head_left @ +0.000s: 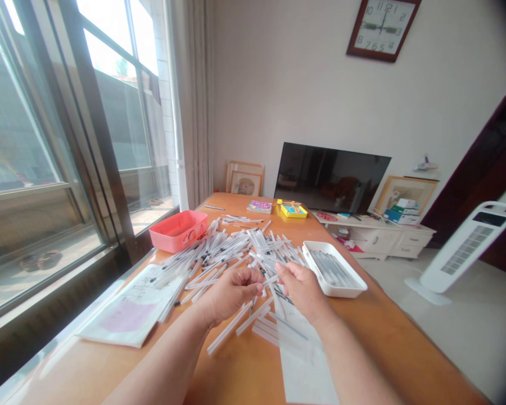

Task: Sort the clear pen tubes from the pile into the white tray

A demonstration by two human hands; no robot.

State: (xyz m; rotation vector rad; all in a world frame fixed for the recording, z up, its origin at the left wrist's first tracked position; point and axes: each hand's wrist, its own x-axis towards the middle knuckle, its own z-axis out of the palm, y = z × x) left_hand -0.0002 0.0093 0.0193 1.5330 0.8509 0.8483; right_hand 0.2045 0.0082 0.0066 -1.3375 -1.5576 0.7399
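A big heap of clear pen barrels and refills [231,250] covers the middle of the wooden table [388,337]. My left hand [230,292] and my right hand [303,289] are held close together just above the near edge of the heap. Both are pinched on one thin clear pen tube [271,279] that spans between their fingertips. More loose tubes [253,323] lie on the table under my hands. A white tray [335,270] holding several tubes sits just right of my right hand.
A pink tub [177,229] stands at the heap's left, papers [135,304] lie near the window side, and a white sheet [306,360] lies under my right forearm. Small coloured boxes [293,210] sit at the far end. A white tower fan [464,247] stands on the floor right.
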